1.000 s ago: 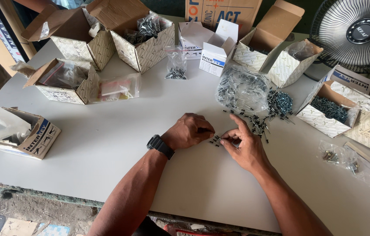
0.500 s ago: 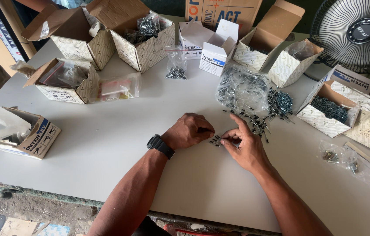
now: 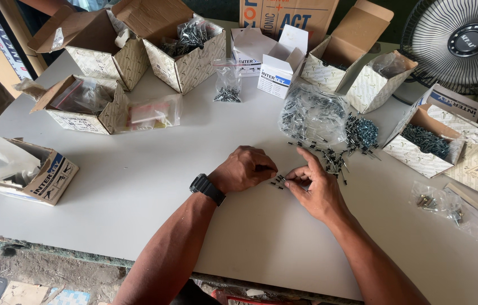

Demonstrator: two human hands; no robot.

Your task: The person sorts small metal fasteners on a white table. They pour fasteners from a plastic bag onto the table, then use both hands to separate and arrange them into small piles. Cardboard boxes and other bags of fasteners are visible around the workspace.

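My left hand, with a black watch on its wrist, rests curled into a fist on the white table. Whatever is inside the fist is hidden. Just to its right, my right hand pinches a few small black screws against the table with thumb and fingers, the index finger stretched out. More loose black screws lie scattered just beyond the right hand. Behind them sits a clear plastic bag of screws, with a heap of bluish screws beside it.
Open cardboard boxes ring the table: some at the back left, one at the left edge, one with dark screws at the right. A small bag of screws lies at the back. A fan stands far right.
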